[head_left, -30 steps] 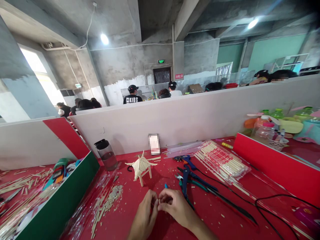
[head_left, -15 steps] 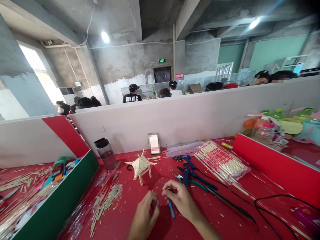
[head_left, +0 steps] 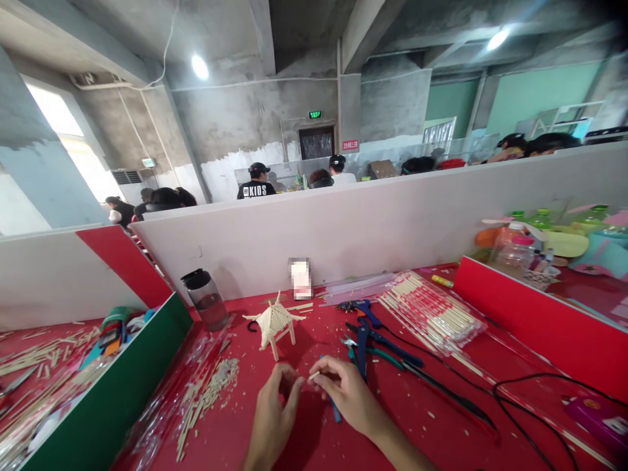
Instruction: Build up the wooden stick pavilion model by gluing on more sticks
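Observation:
Between the thumb and fingers of my right hand (head_left: 346, 389) is a short piece of wooden stick (head_left: 314, 375). My left hand (head_left: 275, 400) faces it a small gap away, fingers curved and thumb apart, with nothing visible in it. Under my right hand lies a blue pen-like tool (head_left: 335, 411), partly covered. Just beyond both hands stands a small pavilion model (head_left: 275, 326) of pale sticks, with a sloped roof and legs. Blue-handled cutters (head_left: 362, 347) and green-handled pliers (head_left: 387, 360) lie to the right of my right hand.
Stick offcuts (head_left: 216, 386) and plastic wrap lie left. A dark-lidded bottle (head_left: 209, 301) and a phone (head_left: 301, 280) stand near the white partition (head_left: 373, 222). Bundled sticks (head_left: 432, 307), a glue gun (head_left: 363, 309) and a black cable are right. Green (head_left: 122, 386) and red dividers flank the table.
My right hand has turned a little, and the stick piece now shows at its fingertips. My left hand has moved slightly left and its thumb has spread. The view has shifted slightly.

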{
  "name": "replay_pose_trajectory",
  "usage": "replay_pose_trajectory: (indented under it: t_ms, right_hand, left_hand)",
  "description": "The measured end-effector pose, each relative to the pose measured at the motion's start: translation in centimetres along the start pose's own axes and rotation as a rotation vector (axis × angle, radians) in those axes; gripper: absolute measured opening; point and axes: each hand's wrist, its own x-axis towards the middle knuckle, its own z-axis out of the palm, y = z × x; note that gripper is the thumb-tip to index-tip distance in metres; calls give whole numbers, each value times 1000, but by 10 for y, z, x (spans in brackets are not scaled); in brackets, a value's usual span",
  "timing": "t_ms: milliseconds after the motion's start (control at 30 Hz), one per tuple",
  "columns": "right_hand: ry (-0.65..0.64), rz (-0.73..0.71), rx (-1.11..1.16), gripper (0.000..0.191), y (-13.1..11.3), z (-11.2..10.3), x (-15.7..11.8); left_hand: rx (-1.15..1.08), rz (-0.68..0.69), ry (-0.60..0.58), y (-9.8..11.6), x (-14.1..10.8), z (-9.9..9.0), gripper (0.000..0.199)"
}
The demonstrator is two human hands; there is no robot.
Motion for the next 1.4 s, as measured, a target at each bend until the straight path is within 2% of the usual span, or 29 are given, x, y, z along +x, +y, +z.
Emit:
replay_pose_trajectory:
  t_ms: [233, 900, 1400]
  right_hand:
    - [11, -42, -118, 21, -4, 0, -1]
    - [41, -39, -168, 17, -13, 0, -2]
    - [75, -99, -259, 17, -18, 1, -2]
  left_hand:
    - [-29, 75, -162, 8, -2, -2, 26]
    - [20, 74, -94, 5, -2, 1, 26]
    - [39, 77, -149, 7, -4, 1, 30]
